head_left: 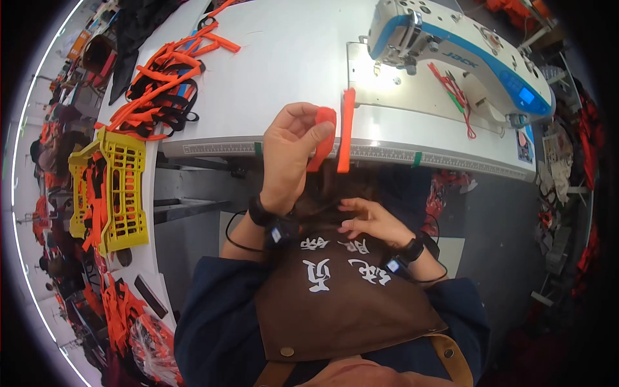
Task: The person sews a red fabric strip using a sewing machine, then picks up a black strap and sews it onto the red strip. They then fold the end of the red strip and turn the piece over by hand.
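My left hand (290,145) is raised at the table's front edge, thumb and fingers pinched on a folded orange fabric strip (325,129). A second orange strip (346,132) lies just to its right, its lower end over the edge. Lower down, in front of the brown apron (342,290), is my right hand (371,222). Its fingers are apart and nothing shows clearly between them. The sewing machine (458,55) stands beyond the strips to the right, its light shining on the metal plate (387,77).
A tangled pile of orange and black strips (164,84) lies at the table's left. Below it stands a yellow crate (126,193) holding more strips. Red-handled snips (454,97) rest under the machine's arm. A ruler tape (445,166) runs along the front edge.
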